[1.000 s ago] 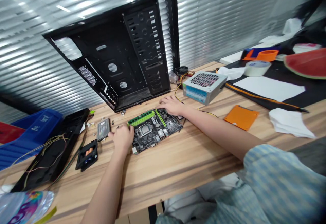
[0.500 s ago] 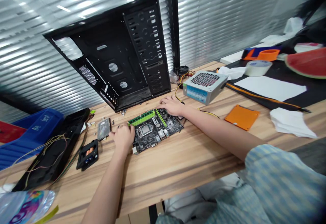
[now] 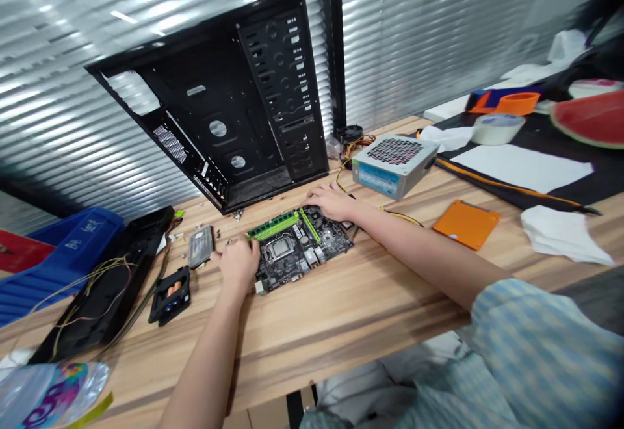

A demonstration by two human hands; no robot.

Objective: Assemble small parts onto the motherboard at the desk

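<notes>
A black motherboard [image 3: 287, 272] lies on the wooden table, with a processor [image 3: 279, 247] in its socket and a green memory stick [image 3: 271, 227] along its far side. My left hand [image 3: 238, 261] grips the board's left edge, thumb near the end of the memory slots. Over the far right corner bends my right hand [image 3: 330, 201], its fingers curled round the edge there. Just left of my left hand lies a flat grey metal drive [image 3: 201, 247]. Nearer still is a black bracket [image 3: 170, 296] with orange parts inside. My fingertips beyond the board's edges are partly hidden.
An open black computer case [image 3: 214, 104] stands tilted behind the board. To the right are a power supply [image 3: 394, 164] with cables, an orange drive [image 3: 467, 224] and white paper [image 3: 563, 235]. On the left are a blue bin [image 3: 82, 247], a black panel [image 3: 104, 299] and a plastic bottle [image 3: 53, 390].
Both hands keep the same places on the motherboard. The whole view has shifted very slightly; nothing else has visibly moved.
</notes>
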